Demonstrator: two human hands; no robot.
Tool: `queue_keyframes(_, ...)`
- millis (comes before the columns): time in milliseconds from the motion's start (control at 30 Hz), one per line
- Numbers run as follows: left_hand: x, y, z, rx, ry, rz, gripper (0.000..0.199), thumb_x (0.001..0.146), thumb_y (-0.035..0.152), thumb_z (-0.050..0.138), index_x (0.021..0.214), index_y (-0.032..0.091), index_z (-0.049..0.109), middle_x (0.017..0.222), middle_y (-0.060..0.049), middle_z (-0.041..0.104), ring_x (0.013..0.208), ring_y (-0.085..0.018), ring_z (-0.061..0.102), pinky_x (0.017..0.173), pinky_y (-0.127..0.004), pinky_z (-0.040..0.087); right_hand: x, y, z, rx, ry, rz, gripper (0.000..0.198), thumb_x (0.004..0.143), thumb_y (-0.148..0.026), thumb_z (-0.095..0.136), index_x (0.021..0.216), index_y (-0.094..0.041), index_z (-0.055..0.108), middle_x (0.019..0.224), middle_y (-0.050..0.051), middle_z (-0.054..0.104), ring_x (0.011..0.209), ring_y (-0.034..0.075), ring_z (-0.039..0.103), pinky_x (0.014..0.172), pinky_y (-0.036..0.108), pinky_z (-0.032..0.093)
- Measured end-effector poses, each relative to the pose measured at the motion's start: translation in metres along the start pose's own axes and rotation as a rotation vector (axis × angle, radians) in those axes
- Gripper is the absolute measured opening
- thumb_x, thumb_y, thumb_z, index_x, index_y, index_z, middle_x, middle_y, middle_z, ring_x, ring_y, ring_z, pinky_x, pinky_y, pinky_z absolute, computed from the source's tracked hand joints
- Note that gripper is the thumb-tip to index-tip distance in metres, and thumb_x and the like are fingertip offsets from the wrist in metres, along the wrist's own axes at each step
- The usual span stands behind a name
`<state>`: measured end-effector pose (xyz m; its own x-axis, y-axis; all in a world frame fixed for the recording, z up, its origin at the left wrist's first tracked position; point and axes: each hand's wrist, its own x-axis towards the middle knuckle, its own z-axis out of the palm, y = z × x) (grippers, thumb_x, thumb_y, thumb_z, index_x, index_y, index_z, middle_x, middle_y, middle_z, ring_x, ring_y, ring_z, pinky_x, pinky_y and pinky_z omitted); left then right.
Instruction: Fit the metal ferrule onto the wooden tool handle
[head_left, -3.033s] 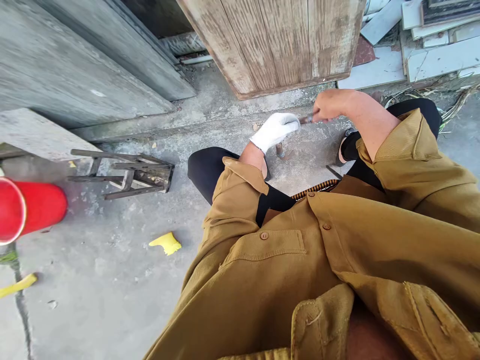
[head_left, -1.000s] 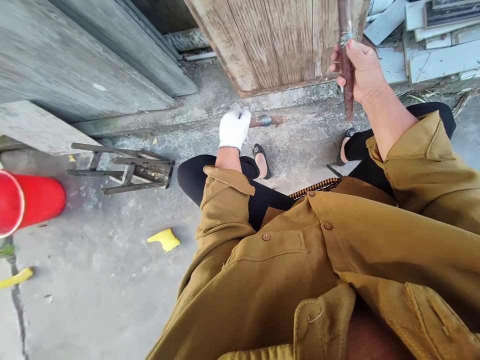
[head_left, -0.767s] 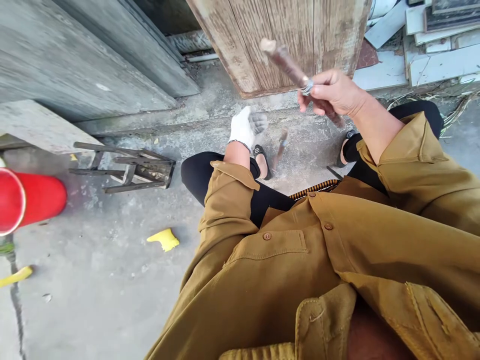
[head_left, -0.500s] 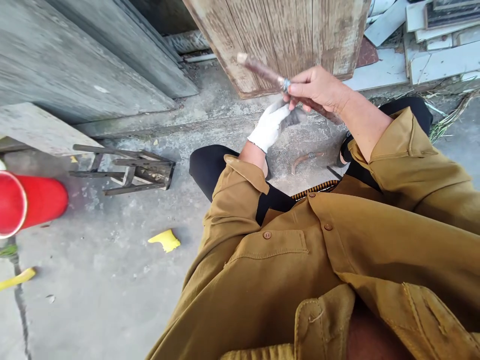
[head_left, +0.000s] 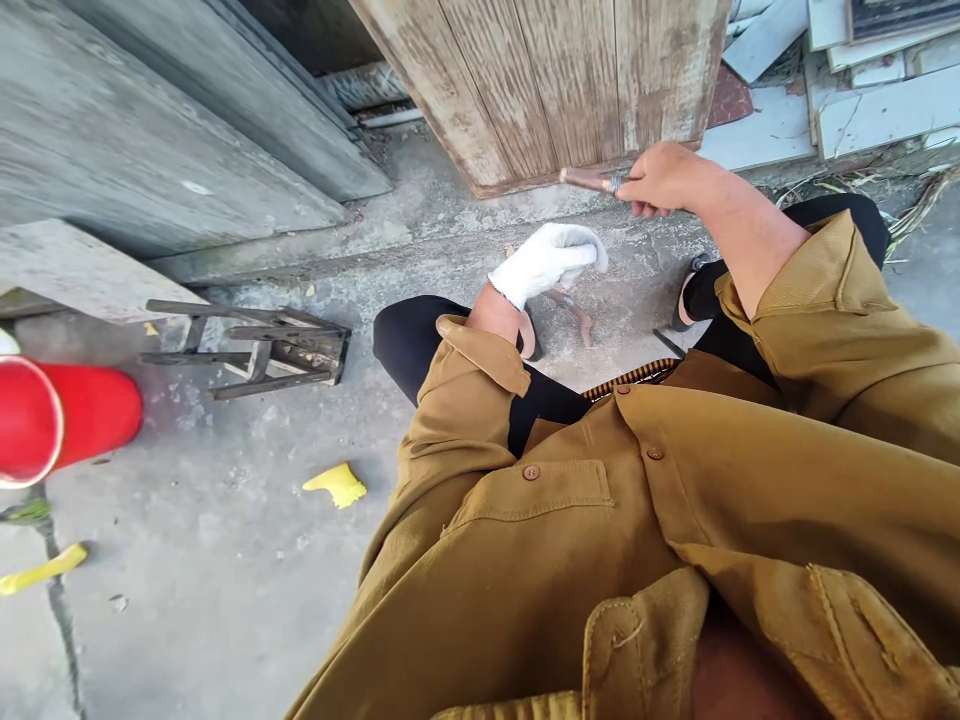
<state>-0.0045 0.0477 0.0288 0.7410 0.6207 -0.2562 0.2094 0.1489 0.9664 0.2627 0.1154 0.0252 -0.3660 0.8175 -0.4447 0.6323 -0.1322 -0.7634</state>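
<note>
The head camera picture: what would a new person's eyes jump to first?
The bright red bucket at the left edge stands out. Next come the white-gloved left-hand grip near the middle and, just above it, a brown stick in the right-hand grip.

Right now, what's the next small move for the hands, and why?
Probably bring the gloved left hand up to steady the pale end of the stick. The right hand grips that stick alone, by its wire, with the pale end sticking out free; the left hand shows just below that end, not on it. Whether the left hand holds anything is unclear.
</note>
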Motion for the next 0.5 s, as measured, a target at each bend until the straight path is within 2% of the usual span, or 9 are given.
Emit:
queue_keyframes(67, -0.003, 0.001, 0.001, 0.021, -0.091, -0.02, 0.035, 0.086, 0.05, 0.083, 0.088, 0.016, 0.079, 0.067, -0.004, 0.067, 0.048, -0.008, 0.044, 0.047, -0.026, 0.036, 0.001, 0.003, 0.003, 0.322, -0.038, -0.025, 0.067, 0.066, -0.092, 0.083, 0.079, -0.029, 0.065, 0.057, -0.001, 0.062, 0.07, 0.014, 0.048, 0.056, 0.031, 0.038)
queue_keyframes(133, -0.004, 0.001, 0.003, 0.049, -0.127, -0.04, 0.03, 0.086, 0.046, 0.083, 0.089, 0.017, 0.08, 0.075, -0.007, 0.072, 0.053, -0.01, 0.051, 0.051, -0.028, 0.043, 0.003, 0.005, 0.007, 0.468, -0.017, -0.064, 0.069, 0.069, -0.094, 0.08, 0.082, -0.029, 0.062, 0.062, -0.002, 0.064, 0.069, 0.014, 0.05, 0.056, 0.03, 0.039)
queue_keyframes(200, -0.005, 0.002, 0.003, 0.07, -0.116, -0.052, 0.025, 0.087, 0.043, 0.081, 0.09, 0.018, 0.081, 0.078, -0.008, 0.074, 0.058, -0.014, 0.058, 0.058, -0.031, 0.05, 0.007, 0.007, 0.009, 0.353, 0.029, -0.056, 0.061, 0.08, -0.087, 0.079, 0.079, -0.028, 0.062, 0.06, -0.002, 0.063, 0.066, 0.013, 0.051, 0.055, 0.029, 0.04)
queue_keyframes(267, -0.007, 0.003, 0.0, 0.084, -0.077, -0.057, 0.023, 0.089, 0.041, 0.079, 0.09, 0.018, 0.081, 0.079, -0.009, 0.073, 0.063, -0.016, 0.062, 0.062, -0.033, 0.053, 0.011, 0.01, 0.011, 0.151, 0.055, -0.002, 0.049, 0.09, -0.064, 0.084, 0.07, -0.025, 0.064, 0.051, -0.003, 0.058, 0.059, 0.011, 0.048, 0.051, 0.028, 0.036)
queue_keyframes(300, -0.009, 0.004, -0.002, 0.089, -0.033, -0.059, 0.023, 0.09, 0.04, 0.077, 0.089, 0.018, 0.08, 0.079, -0.008, 0.072, 0.065, -0.016, 0.063, 0.063, -0.033, 0.053, 0.011, 0.01, 0.012, 0.064, 0.027, 0.033, 0.044, 0.091, -0.049, 0.088, 0.066, -0.022, 0.064, 0.047, -0.003, 0.056, 0.054, 0.01, 0.045, 0.049, 0.027, 0.033)
queue_keyframes(367, -0.014, 0.007, -0.01, 0.098, 0.079, -0.066, 0.023, 0.091, 0.04, 0.075, 0.088, 0.017, 0.078, 0.077, -0.007, 0.069, 0.066, -0.017, 0.064, 0.064, -0.033, 0.051, 0.007, 0.008, 0.013, -0.094, -0.177, 0.082, 0.038, 0.089, -0.027, 0.09, 0.062, -0.016, 0.066, 0.046, -0.003, 0.056, 0.048, 0.007, 0.042, 0.047, 0.026, 0.028)
queue_keyframes(400, -0.016, 0.008, -0.014, 0.103, 0.139, -0.066, 0.024, 0.092, 0.041, 0.074, 0.087, 0.017, 0.077, 0.077, -0.007, 0.068, 0.066, -0.016, 0.063, 0.064, -0.033, 0.05, 0.004, 0.004, 0.013, -0.151, -0.331, 0.085, 0.035, 0.088, -0.024, 0.091, 0.064, -0.013, 0.068, 0.048, -0.003, 0.058, 0.047, 0.006, 0.043, 0.046, 0.024, 0.027)
queue_keyframes(467, -0.021, 0.01, -0.021, 0.11, 0.237, -0.062, 0.024, 0.09, 0.042, 0.073, 0.086, 0.018, 0.074, 0.08, -0.007, 0.069, 0.066, -0.015, 0.061, 0.064, -0.033, 0.048, -0.008, -0.007, 0.014, -0.199, -0.662, 0.042, 0.034, 0.089, -0.029, 0.091, 0.071, -0.01, 0.07, 0.055, -0.005, 0.061, 0.049, 0.004, 0.048, 0.049, 0.019, 0.029)
queue_keyframes(500, -0.022, 0.01, -0.025, 0.118, 0.273, -0.063, 0.025, 0.09, 0.044, 0.073, 0.085, 0.019, 0.073, 0.082, -0.007, 0.07, 0.067, -0.015, 0.06, 0.064, -0.034, 0.047, -0.015, -0.014, 0.014, -0.166, -0.764, 0.0, 0.036, 0.087, -0.034, 0.093, 0.074, -0.01, 0.07, 0.057, -0.006, 0.061, 0.051, 0.004, 0.05, 0.051, 0.017, 0.031)
